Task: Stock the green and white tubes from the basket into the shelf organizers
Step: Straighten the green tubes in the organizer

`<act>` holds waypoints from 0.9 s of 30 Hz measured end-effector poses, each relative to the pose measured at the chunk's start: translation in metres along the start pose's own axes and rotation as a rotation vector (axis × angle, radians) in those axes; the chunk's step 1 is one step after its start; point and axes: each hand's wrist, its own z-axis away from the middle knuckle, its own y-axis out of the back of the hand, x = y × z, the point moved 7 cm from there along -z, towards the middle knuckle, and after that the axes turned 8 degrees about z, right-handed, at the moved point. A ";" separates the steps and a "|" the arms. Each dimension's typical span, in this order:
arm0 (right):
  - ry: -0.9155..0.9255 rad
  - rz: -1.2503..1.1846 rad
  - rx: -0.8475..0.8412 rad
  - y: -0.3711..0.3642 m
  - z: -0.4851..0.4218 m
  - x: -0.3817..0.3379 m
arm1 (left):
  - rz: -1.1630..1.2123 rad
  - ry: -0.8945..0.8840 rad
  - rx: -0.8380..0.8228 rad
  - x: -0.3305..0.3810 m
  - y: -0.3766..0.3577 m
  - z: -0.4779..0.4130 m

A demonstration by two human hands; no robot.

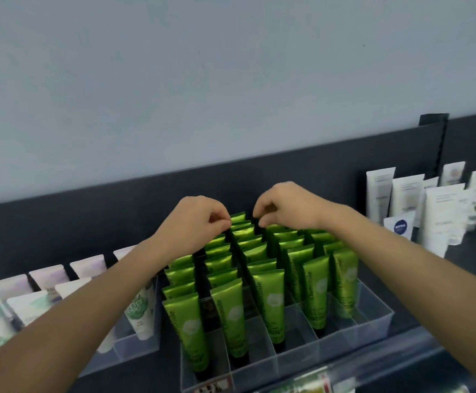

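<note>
I have both hands reached out to the far end of the clear plastic divided organizer, which sits on the dark grey shelf. My left hand has its thumb and forefinger pinched together at the crimped top of a glossy green tube in the far rows, though I cannot tell if it truly grips that tube or only touches it. My right hand is curled with its fingertips drawn close over the next lane to the right, just above the tube tops; what it holds, if anything, is hidden. The green tubes stand upright on their black caps, long axes vertical, packed in lanes that run near to far, so anything going in must drop straight down from above. The tubes lie directly below and just near of both hands; the left hand looks nearer to one. No basket shows. To the left stands another clear organizer of white tubes with pale green print; to the right, plain white tubes. Behind rises a pale blue-grey wall.
</note>
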 end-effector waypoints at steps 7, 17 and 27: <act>-0.147 -0.076 0.047 0.033 0.047 0.042 | 0.008 -0.176 -0.081 0.058 -0.021 -0.006; -0.267 -0.243 0.041 0.008 0.132 0.081 | 0.004 -0.282 -0.206 0.104 -0.067 -0.004; -0.297 -0.371 0.203 0.013 0.134 0.096 | -0.026 -0.168 -0.091 0.085 -0.061 -0.024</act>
